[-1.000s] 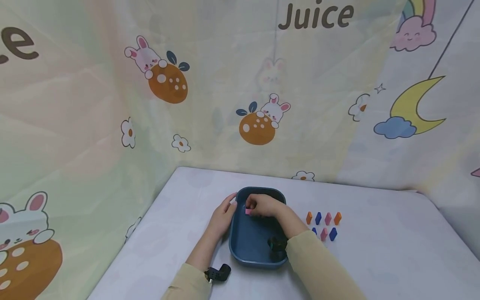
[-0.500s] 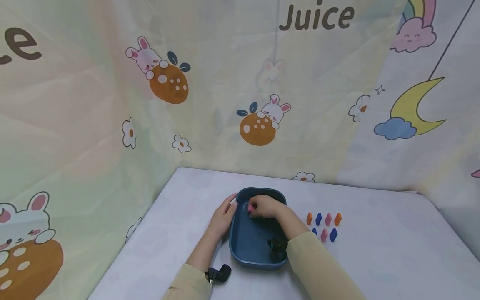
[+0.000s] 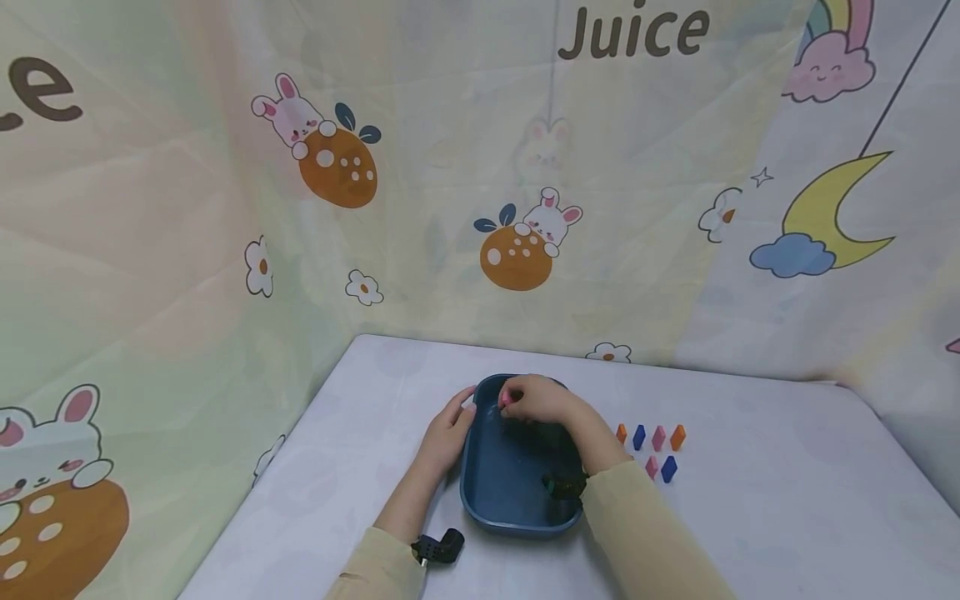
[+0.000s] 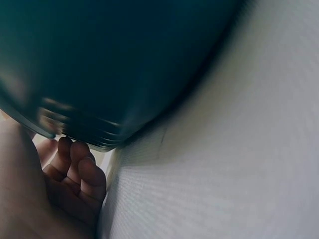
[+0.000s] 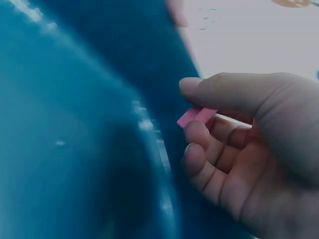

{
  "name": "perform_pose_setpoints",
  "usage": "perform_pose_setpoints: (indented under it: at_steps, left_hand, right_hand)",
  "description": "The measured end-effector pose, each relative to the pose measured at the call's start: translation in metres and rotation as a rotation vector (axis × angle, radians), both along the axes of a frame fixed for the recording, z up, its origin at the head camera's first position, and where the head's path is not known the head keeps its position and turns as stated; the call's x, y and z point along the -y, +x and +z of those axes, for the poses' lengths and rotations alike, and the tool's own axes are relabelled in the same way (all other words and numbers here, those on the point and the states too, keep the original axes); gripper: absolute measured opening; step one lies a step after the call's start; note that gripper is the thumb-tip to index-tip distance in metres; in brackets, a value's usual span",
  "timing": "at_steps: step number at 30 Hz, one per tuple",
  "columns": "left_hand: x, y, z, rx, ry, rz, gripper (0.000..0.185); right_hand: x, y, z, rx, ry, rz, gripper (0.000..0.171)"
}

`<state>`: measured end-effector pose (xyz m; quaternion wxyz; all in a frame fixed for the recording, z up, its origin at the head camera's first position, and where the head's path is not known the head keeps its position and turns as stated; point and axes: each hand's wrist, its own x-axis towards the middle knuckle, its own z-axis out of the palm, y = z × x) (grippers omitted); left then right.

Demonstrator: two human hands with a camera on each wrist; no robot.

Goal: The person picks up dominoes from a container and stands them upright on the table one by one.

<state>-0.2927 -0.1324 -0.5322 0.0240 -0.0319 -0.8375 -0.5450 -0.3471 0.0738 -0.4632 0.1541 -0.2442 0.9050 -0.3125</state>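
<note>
Pink block [image 5: 196, 116] was pinched between the thumb and curled forefinger of the right hand [image 3: 542, 400], held over the far end of the blue tray [image 3: 495, 500] — above the tray floor, close to the far rim. In the right wrist view the block showed as a small flat pink piece protruding from the fingertips [image 5: 199, 133], with the remaining fingers curled loosely under it. Whether the block touched the tray could not be told.

The left hand [image 3: 447, 433] rested against the outer left wall of the tray, near its far corner. Its fingers were gently bent along the rim; the left wrist view showed them folded inward beside the dark underside of the tray [image 4: 114, 64], and whether they gripped the rim could not be told.

The tray stood on a pale table [image 3: 750, 517], long side running away from the person. To its right — apart from the tray — lay a group of small blocks [image 3: 658, 450] in orange, blue and pink, arranged in two short rows. Both forearms wore beige sleeves [image 3: 645, 533]. A printed curtain [image 3: 450, 167] with rabbits and the word "Juice" closed off the back and sides.
</note>
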Motion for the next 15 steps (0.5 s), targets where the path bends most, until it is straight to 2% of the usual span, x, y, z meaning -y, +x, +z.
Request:
perform_pose_setpoints:
  at_steps: [6, 11, 15]
  left_hand:
    - [-0.001, 0.0, 0.001, -0.008, -0.011, -0.005, 0.046]
    - [0.0, 0.0, 0.0, -0.019, -0.022, 0.006, 0.046]
    - [0.001, 0.0, -0.002, -0.013, -0.017, 0.006, 0.044]
  right_hand:
    - [-0.027, 0.008, 0.026, -0.019, -0.11, -0.043, 0.006]
    - [-0.054, 0.019, 0.043, -0.032, -0.128, -0.071, 0.006]
    - [-0.082, 0.028, 0.051, -0.047, -0.124, -0.099, 0.013]
